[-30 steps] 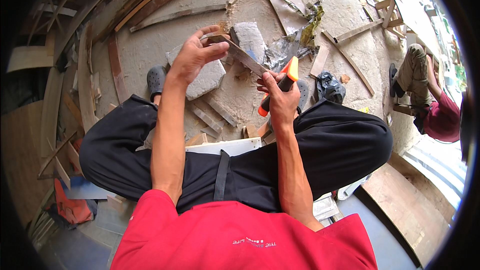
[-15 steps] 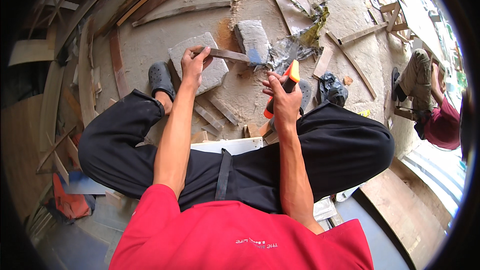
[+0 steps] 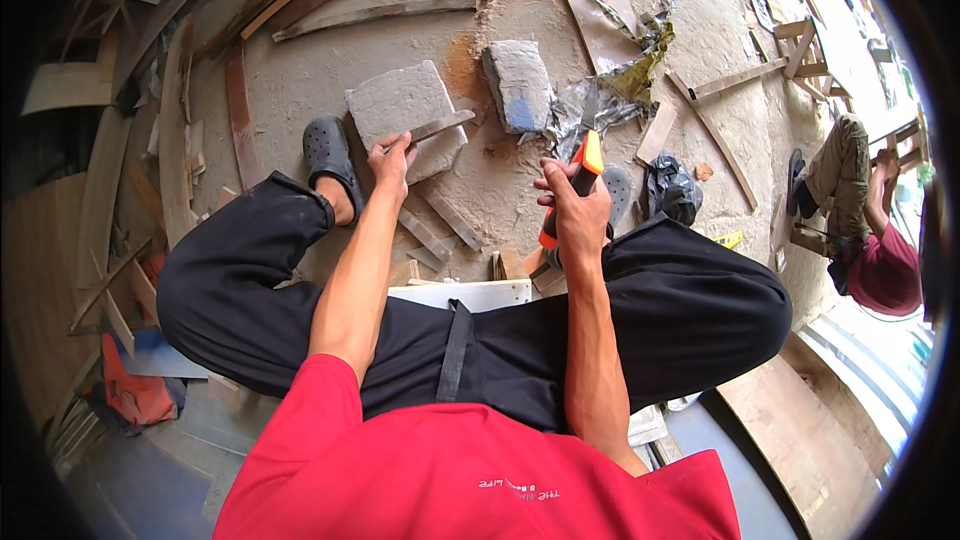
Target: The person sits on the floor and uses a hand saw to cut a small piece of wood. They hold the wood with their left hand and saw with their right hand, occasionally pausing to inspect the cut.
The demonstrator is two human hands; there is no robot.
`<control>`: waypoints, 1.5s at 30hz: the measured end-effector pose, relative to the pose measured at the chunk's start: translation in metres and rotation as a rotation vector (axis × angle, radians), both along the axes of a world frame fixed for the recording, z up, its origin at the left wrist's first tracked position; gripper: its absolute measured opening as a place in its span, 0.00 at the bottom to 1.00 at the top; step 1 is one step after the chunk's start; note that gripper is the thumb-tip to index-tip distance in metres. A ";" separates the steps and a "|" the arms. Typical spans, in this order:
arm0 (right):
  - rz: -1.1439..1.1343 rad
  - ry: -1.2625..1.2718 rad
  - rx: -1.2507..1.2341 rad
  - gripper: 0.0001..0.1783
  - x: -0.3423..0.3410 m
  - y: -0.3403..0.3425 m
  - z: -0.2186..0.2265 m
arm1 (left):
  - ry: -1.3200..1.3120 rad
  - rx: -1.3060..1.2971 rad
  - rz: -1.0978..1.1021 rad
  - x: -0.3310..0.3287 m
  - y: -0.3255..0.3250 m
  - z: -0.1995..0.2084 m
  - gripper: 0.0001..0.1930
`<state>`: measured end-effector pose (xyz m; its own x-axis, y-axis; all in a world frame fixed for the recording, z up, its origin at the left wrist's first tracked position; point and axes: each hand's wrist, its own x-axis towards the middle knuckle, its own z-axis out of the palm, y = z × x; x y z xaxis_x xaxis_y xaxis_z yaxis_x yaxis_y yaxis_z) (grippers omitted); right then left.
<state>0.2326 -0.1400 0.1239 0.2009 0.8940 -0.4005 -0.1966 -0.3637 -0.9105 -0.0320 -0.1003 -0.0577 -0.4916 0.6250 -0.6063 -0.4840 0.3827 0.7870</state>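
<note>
My left hand (image 3: pixel 392 164) pinches a short strip of dark wood (image 3: pixel 442 126) near one end. Its far end points right, over the edge of a large pale stone block (image 3: pixel 400 95). Closed round the black and orange handle of a hand saw (image 3: pixel 592 153) is my right hand (image 3: pixel 582 205). The narrow grey blade seems to extend away from me, hard to make out against crumpled foil behind it. A smaller block (image 3: pixel 516 75) with a blue patch sits between the two hands, farther off.
Wood offcuts (image 3: pixel 440 225) lie on the floor between my feet, and long boards (image 3: pixel 380 20) lie at the back. A black plastic bag (image 3: pixel 672 190) sits beside my right shoe. At the right edge another person (image 3: pixel 880 265) sits near a wooden frame (image 3: pixel 808 55).
My left hand has shifted slightly down and right, and the wood strip's far end has moved left, off the smaller block. The saw handle has tilted more upright in my right hand.
</note>
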 end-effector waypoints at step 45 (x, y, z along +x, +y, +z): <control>0.121 -0.155 -0.092 0.12 -0.001 -0.005 -0.003 | 1.488 0.205 -1.213 0.005 0.059 -0.002 0.19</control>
<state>0.2314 -0.1448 0.1210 0.1597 0.8767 -0.4538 -0.0069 -0.4587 -0.8886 -0.0272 -0.0415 -0.0598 0.2194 0.9739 -0.0582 0.9271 -0.1895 0.3234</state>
